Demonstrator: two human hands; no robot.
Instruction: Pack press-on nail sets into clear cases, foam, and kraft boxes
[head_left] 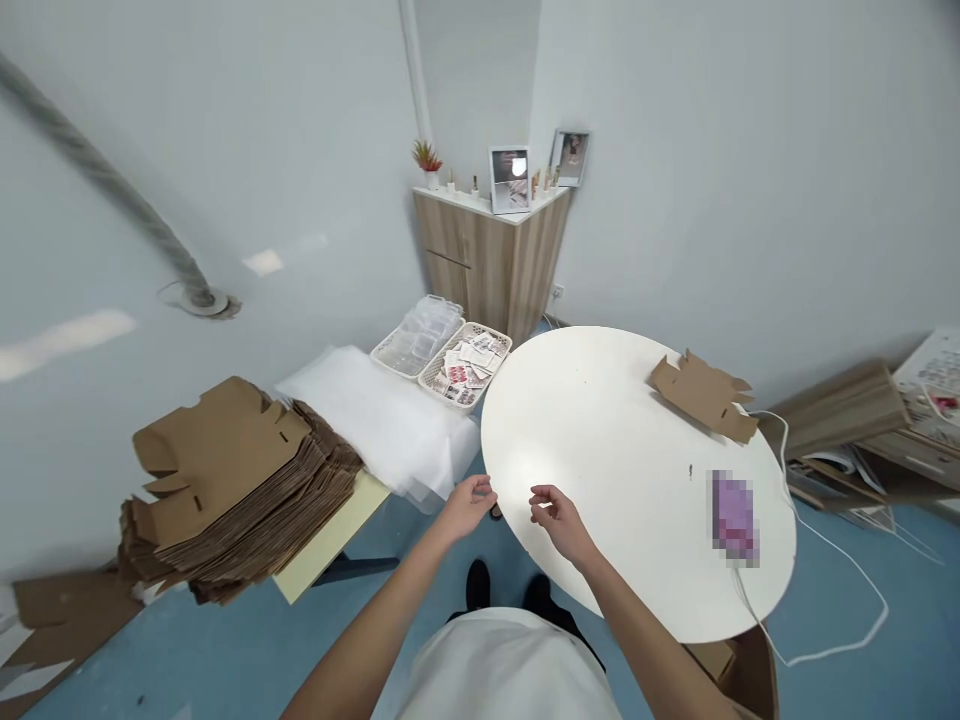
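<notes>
My left hand (466, 508) hovers by the near left edge of a round white table (600, 430), its fingers loosely bent and apart, with nothing in it. Over the tabletop, my right hand (561, 522) is likewise bare, the fingers half curled. A flat, unfolded cardboard box (701, 395) lies at the table's far right edge. Nearer on the right is a purple, pixelated item (735, 512) with a white cable. To the left of my hands are a pile of translucent white plastic sheets (382, 415) and a tall stack of flattened cardboard boxes (232, 470).
Two white plastic baskets stand behind the sheets: one basket (427, 378) holds printed cards, the other (382, 352) clear plastic cases. A wooden corner cabinet (480, 250) carries picture frames and a plant. The white cable (874, 625) hangs past the table's right edge to the floor.
</notes>
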